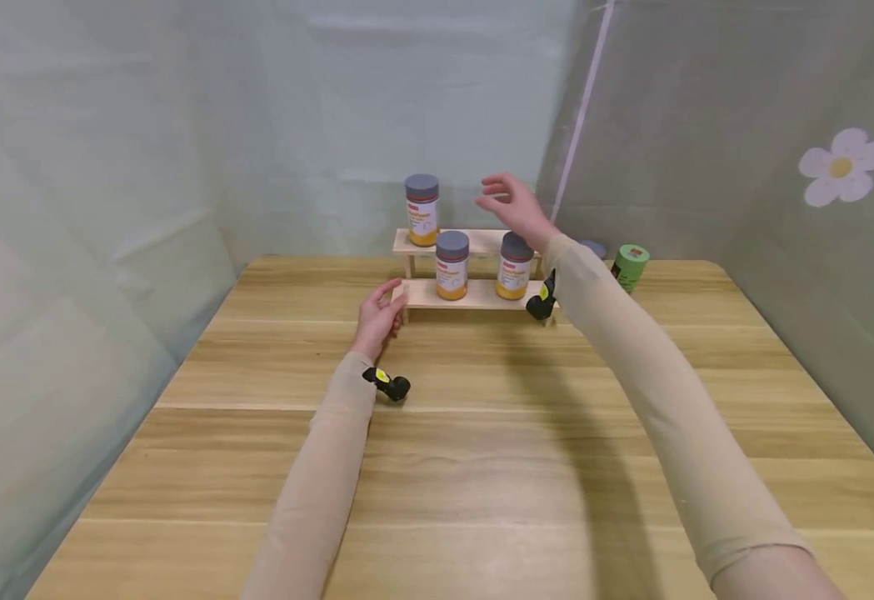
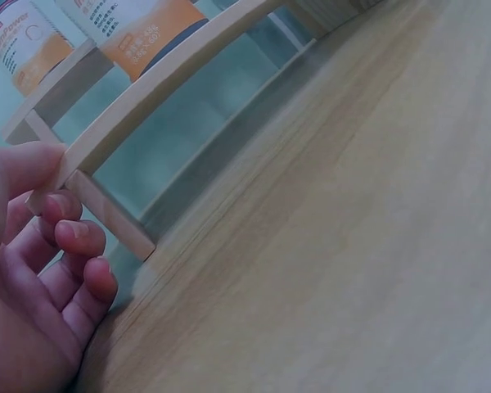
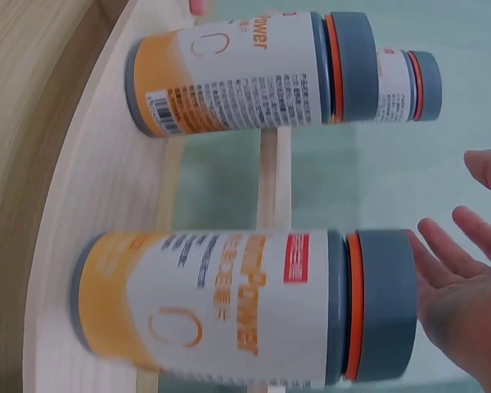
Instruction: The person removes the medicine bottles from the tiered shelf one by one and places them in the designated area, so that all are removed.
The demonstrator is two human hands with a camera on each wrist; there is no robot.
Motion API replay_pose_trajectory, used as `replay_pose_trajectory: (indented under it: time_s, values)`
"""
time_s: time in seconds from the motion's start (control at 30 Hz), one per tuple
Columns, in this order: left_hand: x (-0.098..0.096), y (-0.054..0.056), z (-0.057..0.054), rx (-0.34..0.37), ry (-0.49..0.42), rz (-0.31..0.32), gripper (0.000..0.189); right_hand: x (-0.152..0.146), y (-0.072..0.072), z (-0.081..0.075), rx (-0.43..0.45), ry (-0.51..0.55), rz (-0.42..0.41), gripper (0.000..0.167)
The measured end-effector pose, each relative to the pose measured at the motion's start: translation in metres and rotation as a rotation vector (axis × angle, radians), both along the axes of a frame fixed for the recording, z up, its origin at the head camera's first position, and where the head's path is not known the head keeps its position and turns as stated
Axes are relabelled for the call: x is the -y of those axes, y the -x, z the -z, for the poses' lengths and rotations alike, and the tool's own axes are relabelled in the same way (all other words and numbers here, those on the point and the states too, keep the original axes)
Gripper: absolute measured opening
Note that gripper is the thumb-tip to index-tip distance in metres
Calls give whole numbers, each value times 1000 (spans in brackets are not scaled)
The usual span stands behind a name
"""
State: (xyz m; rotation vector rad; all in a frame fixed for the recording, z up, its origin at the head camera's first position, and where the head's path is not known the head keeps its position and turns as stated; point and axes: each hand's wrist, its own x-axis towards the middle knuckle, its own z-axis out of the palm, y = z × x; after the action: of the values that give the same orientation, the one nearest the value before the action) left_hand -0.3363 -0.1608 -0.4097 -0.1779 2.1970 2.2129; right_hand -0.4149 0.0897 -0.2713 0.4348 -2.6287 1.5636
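Rack (image 1: 483, 295), prob. light & stiff, best held at end corners: L hand (image 1: 379, 318) pinches lower-L one, R hand (image 1: 515, 208) empty, fairly wide.

The head view looks forward and down from afar; 2 nearer wrist views share the shelf (image 1: 482, 294).

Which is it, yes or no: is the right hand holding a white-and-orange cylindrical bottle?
No, the right hand holds nothing, its thumb and fingers parted above the pale wooden two-tier shelf.
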Motion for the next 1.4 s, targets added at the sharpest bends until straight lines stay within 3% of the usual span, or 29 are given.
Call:
replay_pose_trajectory:
  time_s: [0.1,0.23,0.47,0.63,1.4]
  values:
    - [-3,-4,-5,-6,10,11,48,3,1,0,2,18,-17,52]
    - [-4,-1,-2,-6,-16,15,47,9,2,-3,-7,49,-29,51]
    - [-6,14,18,-42,-9,3,44,20,3,-5,-11,42,-32,49]
    - [-6,13,24,-52,-3,-15,42,32,2,-1,23,39,-73,54]
    - [-9,8,23,-39,-6,2,42,64,5,5,103,79,-104,73]
